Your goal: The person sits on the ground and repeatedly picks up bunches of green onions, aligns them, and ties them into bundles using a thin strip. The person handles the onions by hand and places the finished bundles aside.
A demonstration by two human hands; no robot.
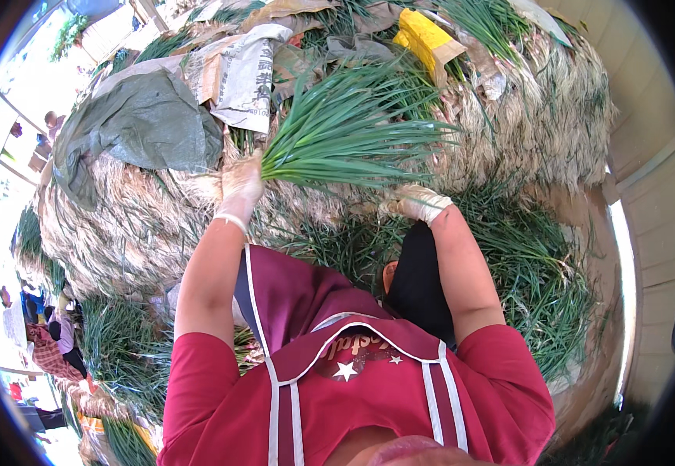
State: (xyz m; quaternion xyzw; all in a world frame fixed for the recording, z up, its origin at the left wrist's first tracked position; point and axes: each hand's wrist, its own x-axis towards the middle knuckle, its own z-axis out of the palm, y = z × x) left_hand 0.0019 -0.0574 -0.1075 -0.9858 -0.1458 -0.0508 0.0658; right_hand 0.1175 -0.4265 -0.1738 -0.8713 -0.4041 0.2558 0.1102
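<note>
A fan of long green leaves, a bunch of green onions or similar leafy plants (337, 140), spreads to the right from my left hand (242, 182). That hand, in a pale glove, is closed around the bunch near its rooted end. My right hand (419, 203), gloved too, is below the leaf tips, beside the pile; its fingers are blurred and I cannot tell whether they hold anything. Behind both hands rises a long stack of the same plants (139, 233), with pale roots facing me.
A grey-green plastic sheet (145, 122), a printed woven sack (247, 81) and a yellow bag (425, 43) lie on the stack. Loose green leaves (535, 279) cover the ground at right. Other people (61, 343) are at the far left. A pale wall stands right.
</note>
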